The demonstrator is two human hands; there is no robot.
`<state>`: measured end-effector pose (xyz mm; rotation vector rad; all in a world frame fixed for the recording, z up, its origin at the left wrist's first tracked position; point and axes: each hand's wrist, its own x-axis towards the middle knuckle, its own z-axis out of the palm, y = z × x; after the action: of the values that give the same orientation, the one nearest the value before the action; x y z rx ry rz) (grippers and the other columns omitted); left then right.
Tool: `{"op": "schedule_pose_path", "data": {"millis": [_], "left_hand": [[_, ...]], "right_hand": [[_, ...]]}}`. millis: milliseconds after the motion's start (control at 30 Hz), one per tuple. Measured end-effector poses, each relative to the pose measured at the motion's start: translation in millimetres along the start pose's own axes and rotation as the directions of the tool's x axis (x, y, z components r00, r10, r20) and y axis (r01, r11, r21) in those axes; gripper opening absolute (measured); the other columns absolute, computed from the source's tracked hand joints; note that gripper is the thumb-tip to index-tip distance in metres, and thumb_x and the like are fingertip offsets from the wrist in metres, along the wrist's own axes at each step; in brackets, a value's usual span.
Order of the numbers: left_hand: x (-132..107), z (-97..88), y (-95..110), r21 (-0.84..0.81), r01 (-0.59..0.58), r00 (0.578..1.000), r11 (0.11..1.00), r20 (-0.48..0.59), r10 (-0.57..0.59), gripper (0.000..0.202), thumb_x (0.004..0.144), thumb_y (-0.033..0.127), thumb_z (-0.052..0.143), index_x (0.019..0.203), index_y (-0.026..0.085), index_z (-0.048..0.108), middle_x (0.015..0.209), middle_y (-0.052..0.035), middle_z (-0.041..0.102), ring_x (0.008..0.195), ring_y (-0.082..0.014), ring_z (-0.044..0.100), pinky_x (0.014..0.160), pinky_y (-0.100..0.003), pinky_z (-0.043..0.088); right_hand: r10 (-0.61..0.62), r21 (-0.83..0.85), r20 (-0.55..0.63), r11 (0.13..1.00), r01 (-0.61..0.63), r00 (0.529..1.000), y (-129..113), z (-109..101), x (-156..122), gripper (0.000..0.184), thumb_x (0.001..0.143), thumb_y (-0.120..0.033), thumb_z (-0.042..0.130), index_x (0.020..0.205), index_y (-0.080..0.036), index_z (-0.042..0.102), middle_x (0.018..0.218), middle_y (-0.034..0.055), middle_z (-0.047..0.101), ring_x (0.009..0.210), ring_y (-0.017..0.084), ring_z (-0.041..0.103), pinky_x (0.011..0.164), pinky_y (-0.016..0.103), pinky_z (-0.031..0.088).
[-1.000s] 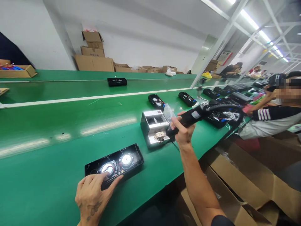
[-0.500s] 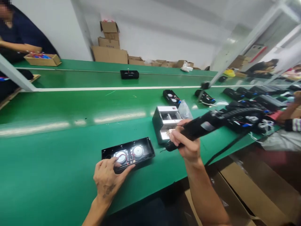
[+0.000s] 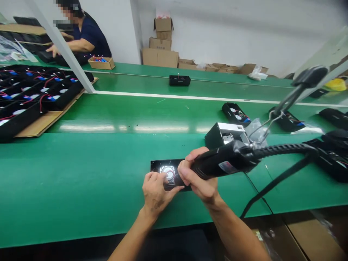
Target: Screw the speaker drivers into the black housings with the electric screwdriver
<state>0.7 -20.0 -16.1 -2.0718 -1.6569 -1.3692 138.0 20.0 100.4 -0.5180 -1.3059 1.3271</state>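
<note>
- One open black speaker housing [image 3: 168,170] lies before us on the green workbench [image 3: 81,181].
- With the left hand [image 3: 155,190], we pinch its near wall between thumb and fingers.
- With the right hand [image 3: 199,183], we wrap our fingers round the electric screwdriver [image 3: 225,163] above it.

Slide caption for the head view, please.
Left hand grips a black speaker housing on a green workbench; right hand holds an electric screwdriver over it.

blk rect. housing [image 3: 176,163]: wht round disc [image 3: 168,172] | blk cyl. tool [image 3: 236,154]: wht label [image 3: 227,167] w/ red print | grn flat worktop [image 3: 95,181]: wht strip [image 3: 152,95] | brn cardbd boxes [image 3: 160,58]
</note>
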Motion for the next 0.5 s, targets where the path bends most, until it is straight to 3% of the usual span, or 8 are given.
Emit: {"op": "schedule_pose_path", "data": {"millis": [233, 500], "left_hand": [[4, -0.8, 3, 0.004, -0.004, 0.999, 1.000, -0.034, 0.005, 0.035, 0.080, 0.041, 0.080, 0.089, 0.022, 0.051, 0.065, 0.0047, 0.058, 0.060, -0.0165, 0.056, 0.075, -0.037, 0.048], [4, -0.3, 3, 0.010, 0.008, 1.000, 1.000, -0.019, -0.008, 0.031, 0.082, 0.041, 0.077, 0.089, 0.022, 0.053, 0.066, 0.0036, 0.058, 0.062, -0.0168, 0.058, 0.076, -0.037, 0.048]], "right_hand": [[0.043, 0.006, 0.022, 0.999, -0.043, 0.999, 7, 10, 3, 0.025, 0.089, -0.015, 0.071, 0.103, -0.027, 0.054, 0.063, -0.0093, 0.052, 0.050, 0.008, 0.047, 0.050, 0.025, 0.040], [0.074, -0.085, 0.005, 0.994, -0.074, 0.997, 10, 14, 9, 0.023, 0.086, -0.017, 0.071, 0.098, -0.025, 0.054, 0.064, -0.0083, 0.054, 0.049, 0.009, 0.047, 0.051, 0.027, 0.042]]}}
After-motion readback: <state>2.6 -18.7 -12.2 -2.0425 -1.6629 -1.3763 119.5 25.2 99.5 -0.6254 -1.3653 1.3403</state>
